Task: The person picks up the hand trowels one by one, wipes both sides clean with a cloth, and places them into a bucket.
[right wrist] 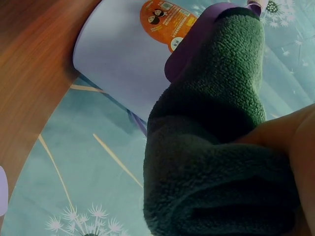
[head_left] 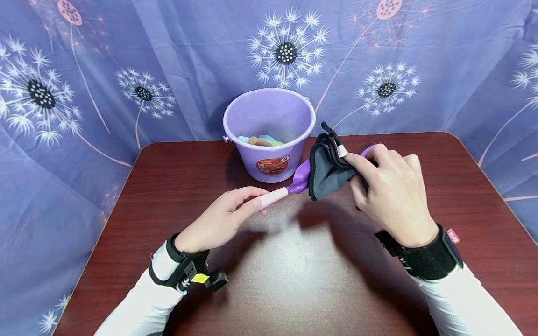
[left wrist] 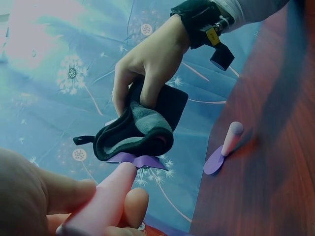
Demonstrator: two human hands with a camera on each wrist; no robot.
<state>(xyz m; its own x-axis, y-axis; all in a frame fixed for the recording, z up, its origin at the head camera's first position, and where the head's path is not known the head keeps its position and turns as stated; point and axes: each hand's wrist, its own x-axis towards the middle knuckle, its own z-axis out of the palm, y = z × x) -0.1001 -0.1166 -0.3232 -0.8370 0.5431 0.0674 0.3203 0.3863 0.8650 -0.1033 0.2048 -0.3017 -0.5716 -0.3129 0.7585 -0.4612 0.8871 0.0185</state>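
Observation:
My left hand (head_left: pixel 222 217) grips the pink handle of a toy shovel (head_left: pixel 274 197), its purple blade pointing up and to the right. A dark grey cloth (head_left: pixel 329 175) with black edging and a white tag is bunched in my right hand (head_left: pixel 395 193), thumb and fingers pinching it. The cloth lies against the purple blade and covers much of it. Fuzzy pile shows on the folded cloth (right wrist: pixel 211 177) in the right wrist view.
A purple bucket (head_left: pixel 269 161) with an orange label stands at the table's back edge, several toys (head_left: pixel 260 141) inside. A second purple tool with a pink handle (left wrist: pixel 231 140) lies on the table (head_left: pixel 176 172), mostly behind my right hand. Patterned blue fabric (head_left: pixel 201 60) hangs behind.

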